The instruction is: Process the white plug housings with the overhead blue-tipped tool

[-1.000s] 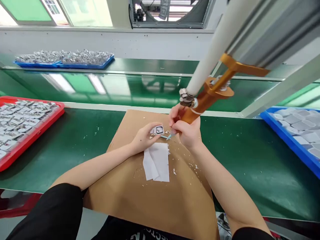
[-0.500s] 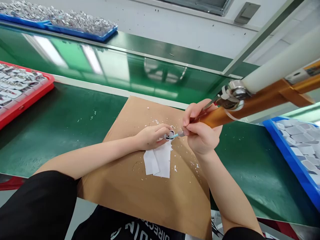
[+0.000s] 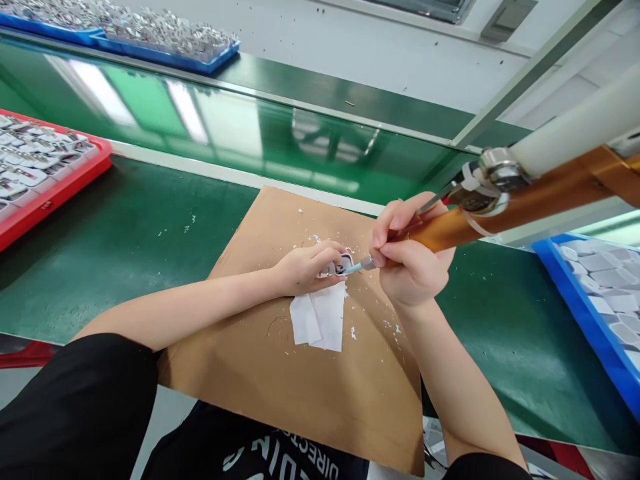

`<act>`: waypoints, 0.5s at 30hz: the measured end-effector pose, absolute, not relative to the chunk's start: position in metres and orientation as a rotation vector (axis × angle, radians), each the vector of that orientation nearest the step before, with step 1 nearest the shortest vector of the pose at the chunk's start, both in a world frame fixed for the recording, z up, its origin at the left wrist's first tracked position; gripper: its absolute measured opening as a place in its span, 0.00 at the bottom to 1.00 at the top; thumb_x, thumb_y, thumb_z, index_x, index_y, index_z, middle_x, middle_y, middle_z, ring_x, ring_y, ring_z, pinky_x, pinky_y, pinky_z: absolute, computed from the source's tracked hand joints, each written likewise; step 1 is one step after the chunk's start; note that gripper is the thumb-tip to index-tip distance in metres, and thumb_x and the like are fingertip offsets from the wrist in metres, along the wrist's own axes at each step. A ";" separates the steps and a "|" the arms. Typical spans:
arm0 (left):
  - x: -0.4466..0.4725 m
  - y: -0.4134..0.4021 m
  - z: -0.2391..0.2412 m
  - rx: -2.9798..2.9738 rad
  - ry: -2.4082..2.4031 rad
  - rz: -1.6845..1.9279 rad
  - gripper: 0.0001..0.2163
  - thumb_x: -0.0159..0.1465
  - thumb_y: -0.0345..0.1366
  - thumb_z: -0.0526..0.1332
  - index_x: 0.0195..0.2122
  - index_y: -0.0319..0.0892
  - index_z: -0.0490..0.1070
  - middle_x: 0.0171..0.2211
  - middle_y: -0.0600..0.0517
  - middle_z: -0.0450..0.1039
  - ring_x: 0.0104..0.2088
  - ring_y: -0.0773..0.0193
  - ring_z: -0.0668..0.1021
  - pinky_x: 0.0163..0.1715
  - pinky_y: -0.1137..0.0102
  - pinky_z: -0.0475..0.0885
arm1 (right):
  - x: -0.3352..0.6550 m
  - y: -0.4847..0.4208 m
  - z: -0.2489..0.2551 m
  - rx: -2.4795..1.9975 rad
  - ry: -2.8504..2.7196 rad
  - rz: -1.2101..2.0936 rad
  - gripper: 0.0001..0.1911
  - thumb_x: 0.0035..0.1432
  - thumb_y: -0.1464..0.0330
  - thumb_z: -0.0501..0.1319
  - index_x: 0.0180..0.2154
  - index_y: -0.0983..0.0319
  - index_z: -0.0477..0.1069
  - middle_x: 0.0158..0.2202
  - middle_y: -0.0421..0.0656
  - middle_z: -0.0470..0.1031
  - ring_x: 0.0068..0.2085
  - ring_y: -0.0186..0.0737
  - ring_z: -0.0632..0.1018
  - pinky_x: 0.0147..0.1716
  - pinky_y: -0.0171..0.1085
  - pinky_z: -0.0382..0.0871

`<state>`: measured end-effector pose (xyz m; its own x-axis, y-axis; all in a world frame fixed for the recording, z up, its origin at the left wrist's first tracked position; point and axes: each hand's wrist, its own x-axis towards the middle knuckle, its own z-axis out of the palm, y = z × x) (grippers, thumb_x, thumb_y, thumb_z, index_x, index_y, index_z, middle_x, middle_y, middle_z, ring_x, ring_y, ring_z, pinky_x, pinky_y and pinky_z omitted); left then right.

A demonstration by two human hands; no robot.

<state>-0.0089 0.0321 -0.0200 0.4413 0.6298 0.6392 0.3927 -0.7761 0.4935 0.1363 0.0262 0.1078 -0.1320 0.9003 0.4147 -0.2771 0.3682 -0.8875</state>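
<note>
At the middle of the green table (image 3: 125,267), on a brown card sheet (image 3: 300,400), both of the person's hands meet over one small piece. The left hand (image 3: 305,270) lies low on the sheet, fingers curled and closed in a pinch on a small pale part (image 3: 343,265) with a dark centre. Only a corner of the part shows past the fingertips, so I cannot tell its full shape. It sits just above the top edge of a folded white paper slip (image 3: 320,319).

The right hand (image 3: 410,267) is wrapped shut around the front end of an orange dispensing tool (image 3: 525,200). The tool's long axis runs from high on the right, where a white tube (image 3: 575,130) joins it at a metal collar, down and leftward to a thin light-blue nozzle (image 3: 356,268). That nozzle points almost level at the part and its tip reaches the part's right-hand edge. Whether it actually touches is too fine to tell. So the part lies directly left of the right hand, in line with the nozzle, while the left hand is on it and far the nearer of the two.

White flecks (image 3: 390,327) are scattered over the sheet around the hands. A red tray (image 3: 60,190) of small parts sits well off to the left. A blue tray (image 3: 583,320) of pale pieces sits off to the right, and another blue tray (image 3: 200,65) stands on the far ledge.
</note>
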 end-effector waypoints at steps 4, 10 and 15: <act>-0.008 0.032 -0.019 2.453 0.878 1.245 0.08 0.65 0.40 0.59 0.42 0.44 0.63 0.46 0.46 0.75 0.43 0.64 0.79 0.31 0.74 0.74 | 0.135 0.026 0.109 -0.609 -1.314 1.109 0.11 0.35 0.78 0.55 0.24 0.58 0.63 0.19 0.36 0.64 0.15 0.28 0.59 0.13 0.33 0.51; -0.008 0.031 -0.016 2.469 0.851 1.233 0.15 0.67 0.38 0.58 0.53 0.45 0.65 0.47 0.45 0.73 0.45 0.63 0.78 0.40 0.72 0.77 | 0.134 0.025 0.109 -0.593 -1.294 1.116 0.11 0.35 0.79 0.54 0.23 0.58 0.60 0.18 0.36 0.64 0.15 0.27 0.58 0.13 0.33 0.51; -0.008 0.031 -0.017 2.441 0.898 1.209 0.15 0.66 0.41 0.59 0.53 0.44 0.67 0.47 0.45 0.73 0.45 0.62 0.78 0.40 0.72 0.78 | 0.133 0.025 0.109 -0.615 -1.277 1.094 0.11 0.34 0.79 0.55 0.22 0.58 0.59 0.18 0.35 0.63 0.16 0.28 0.60 0.11 0.33 0.50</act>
